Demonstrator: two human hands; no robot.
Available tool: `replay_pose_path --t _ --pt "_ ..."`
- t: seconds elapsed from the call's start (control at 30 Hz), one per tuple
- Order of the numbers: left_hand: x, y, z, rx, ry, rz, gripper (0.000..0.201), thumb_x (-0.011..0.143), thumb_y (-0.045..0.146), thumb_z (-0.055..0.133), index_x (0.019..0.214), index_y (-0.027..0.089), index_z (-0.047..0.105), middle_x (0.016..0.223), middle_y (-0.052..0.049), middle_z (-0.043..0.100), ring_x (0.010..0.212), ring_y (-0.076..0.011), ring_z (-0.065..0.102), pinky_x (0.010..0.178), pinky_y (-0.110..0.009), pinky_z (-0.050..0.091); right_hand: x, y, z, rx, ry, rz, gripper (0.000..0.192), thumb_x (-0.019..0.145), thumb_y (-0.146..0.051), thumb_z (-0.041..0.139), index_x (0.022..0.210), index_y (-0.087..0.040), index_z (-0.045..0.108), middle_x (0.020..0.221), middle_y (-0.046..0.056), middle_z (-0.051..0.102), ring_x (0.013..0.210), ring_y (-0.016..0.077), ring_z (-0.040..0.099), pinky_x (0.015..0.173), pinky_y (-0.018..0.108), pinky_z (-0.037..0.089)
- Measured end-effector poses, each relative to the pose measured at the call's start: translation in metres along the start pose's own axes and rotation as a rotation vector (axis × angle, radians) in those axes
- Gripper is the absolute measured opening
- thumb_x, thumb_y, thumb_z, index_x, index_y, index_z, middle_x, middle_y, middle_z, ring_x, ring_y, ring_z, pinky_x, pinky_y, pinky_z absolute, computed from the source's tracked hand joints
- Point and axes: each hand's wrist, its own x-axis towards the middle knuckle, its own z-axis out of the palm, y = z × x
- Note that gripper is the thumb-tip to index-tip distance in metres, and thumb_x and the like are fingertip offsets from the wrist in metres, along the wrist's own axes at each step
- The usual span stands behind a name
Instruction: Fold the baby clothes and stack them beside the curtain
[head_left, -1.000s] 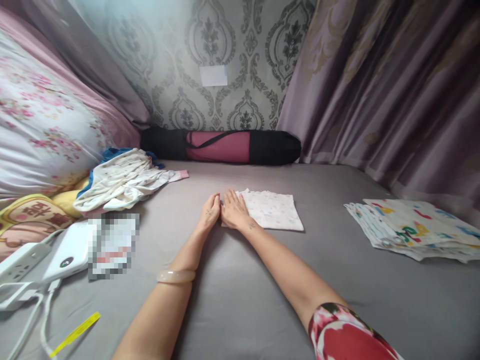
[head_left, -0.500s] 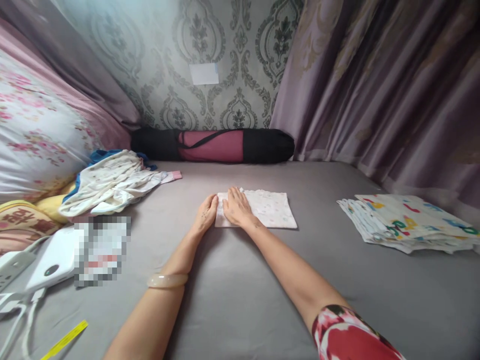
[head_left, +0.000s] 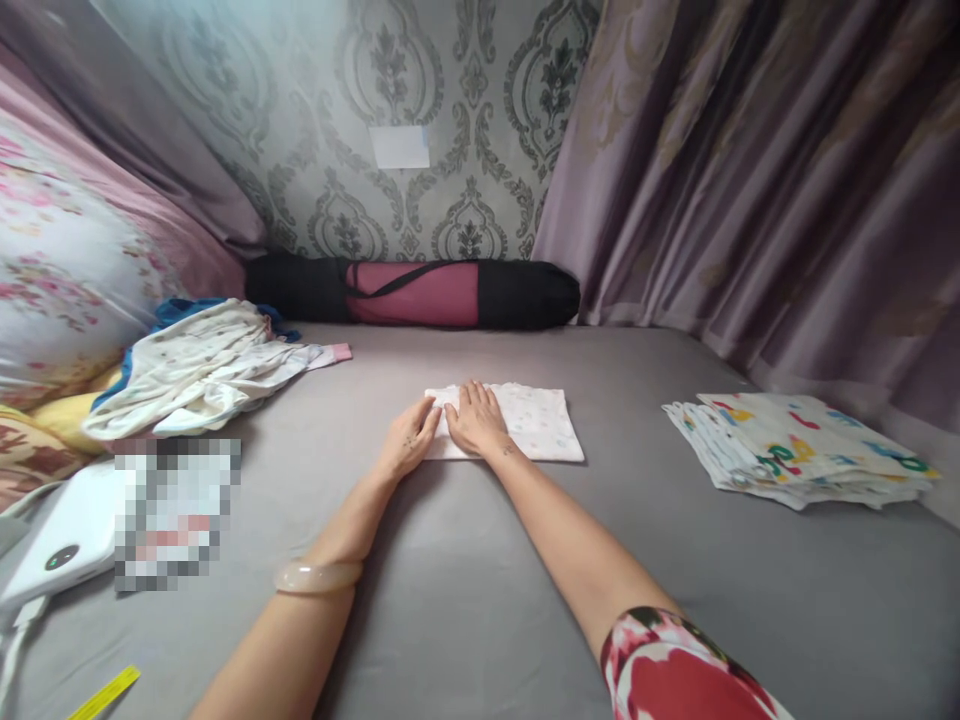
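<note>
Change: since the earlier frames both hands have slid a little further onto the left edge of the cloth, and the view has drifted so the bedside clutter sits further out at 9 o'clock.
Left hand: the left hand lies flat, palm down, fingers together, tips touching the cloth's left edge; it grips nothing.
Right hand: the right hand rests flat on the cloth's left part, fingers slightly spread, pressing it down.
Cloth: the folded white cloth lies flat on the grey bed sheet, at 12 o'clock from the wearer, mid-bed.
Around: a rolled black-and-pink bag lies beyond it at 12 o'clock against the wall; a loose heap of clothes at 10 o'clock; a stack of printed cloths at 3 o'clock, well apart; a white power bank at 8 o'clock.
Risk: likely a rucked fold, if the flat palms drag the top layer sideways, or the soft sheet below bunches up under the pressure.
</note>
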Motion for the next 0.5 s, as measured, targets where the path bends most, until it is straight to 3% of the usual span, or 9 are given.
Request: replay_pose_path --t 0.2,0.37,0.5 --pt "-0.006 0.006 0.003 0.171 -0.007 0.167 0.043 0.095 0.037 0.035 0.128 0.017 0.054 0.137 -0.013 0.055 0.134 -0.0254 0.043 0.112 -0.042 0.032 -0.004 0.011 -0.018 0.131 0.019 -0.049 0.058 0.098 -0.034 0.018 0.146 -0.005 0.033 0.155 0.014 0.03 0.144 0.0198 0.022 0.116 0.033 0.015" --pt "-0.012 0.022 0.005 0.311 -0.092 0.306 0.045 0.096 0.037 0.035 0.135 0.018 0.049 0.143 -0.011 0.05 0.141 -0.0247 0.032 0.117 -0.045 0.02 -0.024 0.039 -0.035 -0.014 0.007 -0.057 0.061 0.097 -0.037 0.025 0.147 -0.002 0.031 0.156 0.017 0.026 0.146 0.0241 0.016 0.118 0.037 0.008" --pt "-0.013 0.032 0.009 0.359 -0.182 0.285 0.049 0.096 0.04 0.035 0.138 0.018 0.047 0.148 -0.012 0.043 0.143 -0.0283 0.028 0.117 -0.049 0.015 -0.036 0.056 -0.032 -0.097 -0.044 -0.062 0.067 0.097 -0.045 0.026 0.149 -0.003 0.028 0.157 0.016 0.023 0.146 0.0255 0.013 0.118 0.041 0.005"
